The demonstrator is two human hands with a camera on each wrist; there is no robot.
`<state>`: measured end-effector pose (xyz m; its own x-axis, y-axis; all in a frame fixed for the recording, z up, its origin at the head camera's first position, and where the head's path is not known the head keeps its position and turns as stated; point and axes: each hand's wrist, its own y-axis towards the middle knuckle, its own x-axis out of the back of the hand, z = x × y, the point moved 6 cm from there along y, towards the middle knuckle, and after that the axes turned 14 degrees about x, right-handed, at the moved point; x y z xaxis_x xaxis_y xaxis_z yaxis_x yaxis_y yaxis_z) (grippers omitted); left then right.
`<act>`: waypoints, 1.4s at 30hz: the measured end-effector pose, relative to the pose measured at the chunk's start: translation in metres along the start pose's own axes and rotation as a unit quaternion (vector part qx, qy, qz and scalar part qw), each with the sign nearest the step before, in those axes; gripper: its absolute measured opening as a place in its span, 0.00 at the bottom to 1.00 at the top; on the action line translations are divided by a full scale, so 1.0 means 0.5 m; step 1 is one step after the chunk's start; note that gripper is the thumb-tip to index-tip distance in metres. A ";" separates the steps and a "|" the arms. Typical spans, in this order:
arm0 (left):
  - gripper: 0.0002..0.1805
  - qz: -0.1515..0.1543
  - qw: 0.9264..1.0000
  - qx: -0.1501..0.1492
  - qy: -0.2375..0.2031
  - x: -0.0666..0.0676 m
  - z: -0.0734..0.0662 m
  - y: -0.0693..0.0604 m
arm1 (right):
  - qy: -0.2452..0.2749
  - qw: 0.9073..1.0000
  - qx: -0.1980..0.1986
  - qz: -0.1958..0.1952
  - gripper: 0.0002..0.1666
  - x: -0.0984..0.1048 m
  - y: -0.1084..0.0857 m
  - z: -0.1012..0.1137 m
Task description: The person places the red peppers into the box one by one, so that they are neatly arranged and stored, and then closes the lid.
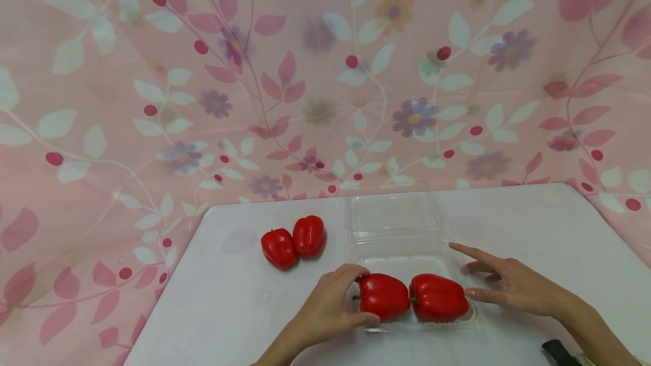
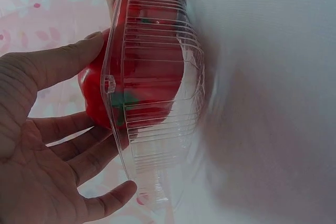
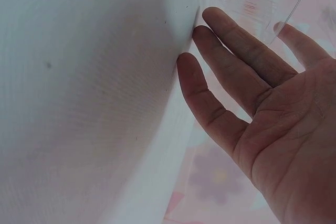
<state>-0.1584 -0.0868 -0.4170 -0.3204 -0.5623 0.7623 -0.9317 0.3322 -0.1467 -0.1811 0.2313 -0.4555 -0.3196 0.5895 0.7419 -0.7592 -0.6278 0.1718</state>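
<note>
Black wrist-worn item (image 1: 558, 352) nearest the lens, at 4 o'clock. Left hand (image 1: 329, 305) at the tray's 9 o'clock, thumb and fingers clasped round the left bell pepper (image 1: 383, 297), red, on its side inside the clear clamshell tray (image 1: 402, 263). Right hand (image 1: 513, 284) at 3 o'clock: fingers spread, holding nothing; thumb tip beside the right bell pepper (image 1: 440, 299), contact unclear. Lid (image 1: 394, 213) lies open at 12 o'clock. Loose bell peppers (image 1: 309, 237), two, on the white table (image 1: 218, 298) at 10 o'clock. Progress, judged: two peppers in, left one unreleased; loose pair outside, lid unclosed.
</note>
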 end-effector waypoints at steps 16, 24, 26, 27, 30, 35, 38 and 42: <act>0.37 -0.012 0.997 -0.031 0.075 -0.013 -0.005 0.000 | -0.006 1.000 0.004 -0.001 0.49 0.000 -0.002 0.002; 0.38 -0.016 0.997 -0.029 0.069 -0.011 -0.003 -0.001 | -0.002 1.000 0.004 0.005 0.49 0.001 0.000 0.001; 0.38 -0.020 0.997 -0.029 0.067 -0.008 -0.003 -0.002 | -0.004 1.000 0.002 0.006 0.49 0.001 0.000 0.000; 0.38 -0.023 0.997 -0.032 0.064 -0.005 -0.003 -0.003 | -0.005 1.000 0.002 0.006 0.49 0.001 0.000 0.000; 0.38 -0.030 0.998 -0.032 0.049 0.002 -0.002 -0.005 | -0.004 1.000 0.003 0.005 0.49 0.001 0.000 0.000; 0.38 -0.029 0.999 -0.013 0.016 0.015 0.007 -0.010 | -0.006 1.000 -0.002 0.005 0.49 0.001 0.000 -0.001; 0.38 -0.031 1.000 -0.003 -0.003 0.022 0.013 -0.012 | -0.005 1.000 -0.002 0.006 0.49 0.001 0.000 0.000; 0.36 -0.034 0.999 0.008 -0.027 0.030 0.020 -0.012 | -0.004 1.000 0.001 0.004 0.50 0.001 0.000 0.001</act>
<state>-0.1593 -0.1047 -0.4112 -0.2656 -0.6230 0.7358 -0.9539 0.2803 -0.1070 -0.1811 0.2314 -0.4549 -0.3224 0.5802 0.7479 -0.7547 -0.6344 0.1668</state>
